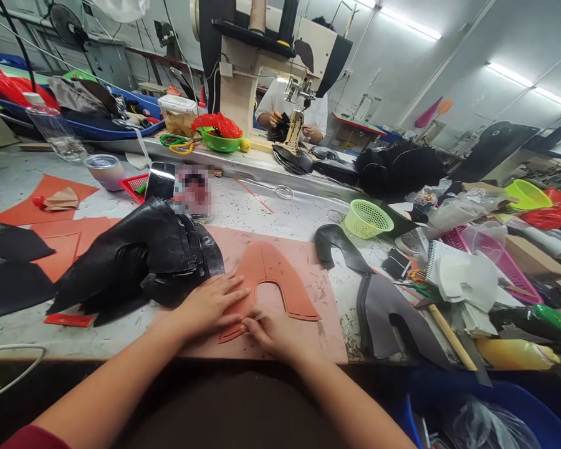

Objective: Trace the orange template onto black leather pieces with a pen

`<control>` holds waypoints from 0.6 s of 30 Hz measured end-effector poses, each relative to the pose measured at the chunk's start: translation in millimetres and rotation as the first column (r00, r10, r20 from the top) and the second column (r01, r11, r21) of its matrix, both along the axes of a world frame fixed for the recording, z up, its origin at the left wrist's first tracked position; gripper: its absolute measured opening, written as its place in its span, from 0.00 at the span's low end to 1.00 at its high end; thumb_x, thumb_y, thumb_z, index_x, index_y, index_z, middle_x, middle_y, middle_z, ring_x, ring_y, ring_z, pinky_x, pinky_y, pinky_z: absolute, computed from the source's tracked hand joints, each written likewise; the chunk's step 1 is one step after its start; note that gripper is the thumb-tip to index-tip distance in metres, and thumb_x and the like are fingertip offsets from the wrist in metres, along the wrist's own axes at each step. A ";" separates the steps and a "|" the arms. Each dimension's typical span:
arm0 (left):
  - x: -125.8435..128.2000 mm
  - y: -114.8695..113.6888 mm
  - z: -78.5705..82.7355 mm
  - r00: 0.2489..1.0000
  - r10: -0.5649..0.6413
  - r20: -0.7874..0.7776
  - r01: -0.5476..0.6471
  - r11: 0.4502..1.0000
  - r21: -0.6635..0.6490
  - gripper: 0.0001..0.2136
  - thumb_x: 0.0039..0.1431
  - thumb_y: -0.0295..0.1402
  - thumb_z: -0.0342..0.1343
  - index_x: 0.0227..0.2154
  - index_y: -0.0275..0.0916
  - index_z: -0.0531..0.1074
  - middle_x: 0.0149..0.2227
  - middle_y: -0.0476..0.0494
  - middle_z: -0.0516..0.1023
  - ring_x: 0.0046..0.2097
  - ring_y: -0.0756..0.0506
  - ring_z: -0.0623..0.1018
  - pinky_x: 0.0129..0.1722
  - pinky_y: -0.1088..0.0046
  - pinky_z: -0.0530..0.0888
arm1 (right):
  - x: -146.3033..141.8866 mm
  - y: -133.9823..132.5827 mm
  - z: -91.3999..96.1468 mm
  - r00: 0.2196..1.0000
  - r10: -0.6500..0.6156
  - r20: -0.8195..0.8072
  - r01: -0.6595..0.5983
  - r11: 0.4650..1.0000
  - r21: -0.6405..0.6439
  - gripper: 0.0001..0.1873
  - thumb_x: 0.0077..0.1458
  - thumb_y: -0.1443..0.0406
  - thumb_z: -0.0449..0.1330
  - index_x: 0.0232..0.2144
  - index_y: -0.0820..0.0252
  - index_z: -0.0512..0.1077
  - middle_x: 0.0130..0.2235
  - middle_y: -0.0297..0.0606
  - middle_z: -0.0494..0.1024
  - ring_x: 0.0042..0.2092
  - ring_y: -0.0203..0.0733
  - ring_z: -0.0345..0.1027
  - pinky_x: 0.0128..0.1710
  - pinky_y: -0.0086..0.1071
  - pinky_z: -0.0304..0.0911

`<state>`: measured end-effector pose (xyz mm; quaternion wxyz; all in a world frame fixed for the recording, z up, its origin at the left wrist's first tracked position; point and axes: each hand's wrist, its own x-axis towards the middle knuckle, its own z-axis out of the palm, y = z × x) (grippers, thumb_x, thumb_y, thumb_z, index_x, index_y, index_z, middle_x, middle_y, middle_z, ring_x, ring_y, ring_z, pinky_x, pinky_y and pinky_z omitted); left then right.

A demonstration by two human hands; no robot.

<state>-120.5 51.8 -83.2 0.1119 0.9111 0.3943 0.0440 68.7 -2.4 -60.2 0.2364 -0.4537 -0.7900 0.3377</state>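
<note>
An orange U-shaped pattern piece (264,265) with drawn lines lies flat on a pinkish mat (327,324) in front of me. My left hand (215,305) rests on the piece's left side with its fingers stretched out and lying flat. Close to its fingertips, my right hand (273,330) is closed in a pinch at the inner edge of the left leg. Whatever it pinches is mostly hidden by the fingers. Left of the mat's middle sits a stack of black leather-like pieces (154,249), partly behind my left hand.
Grey and black cut pieces (397,318) lie to the right, beside a wooden-handled tool (452,337). A green basket (368,218) stands behind them. At the back is a sewing machine (240,81), with another person (292,112) beyond it. A cup (105,171) stands left.
</note>
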 end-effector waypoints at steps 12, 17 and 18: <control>11.0 4.6 24.7 0.997 -0.020 -0.070 0.020 1.000 0.003 0.19 0.52 0.43 0.56 0.47 0.45 0.71 0.53 0.41 0.69 0.55 0.38 0.66 0.54 0.61 0.61 | 82.8 15.0 -2.2 0.942 -0.312 -0.121 0.305 0.950 -0.069 0.15 0.56 0.58 0.51 0.25 0.58 0.71 0.27 0.37 0.75 0.30 0.40 0.70 0.32 0.32 0.65; 58.4 18.8 38.5 0.991 0.037 -0.127 -0.031 0.998 0.046 0.13 0.54 0.40 0.53 0.40 0.41 0.73 0.46 0.39 0.71 0.50 0.39 0.69 0.52 0.60 0.62 | 128.0 -5.3 -10.2 0.746 -0.596 -0.297 0.595 0.797 -0.103 0.22 0.54 0.48 0.51 0.26 0.60 0.70 0.25 0.38 0.74 0.29 0.40 0.70 0.28 0.31 0.66; 70.2 21.7 37.1 0.993 0.025 -0.119 -0.020 0.999 0.045 0.15 0.55 0.40 0.53 0.43 0.41 0.72 0.49 0.38 0.70 0.52 0.38 0.67 0.53 0.59 0.61 | 130.9 -9.1 -11.4 0.716 -0.627 -0.306 0.631 0.769 -0.101 0.22 0.53 0.48 0.51 0.26 0.60 0.70 0.25 0.38 0.74 0.28 0.40 0.70 0.28 0.31 0.66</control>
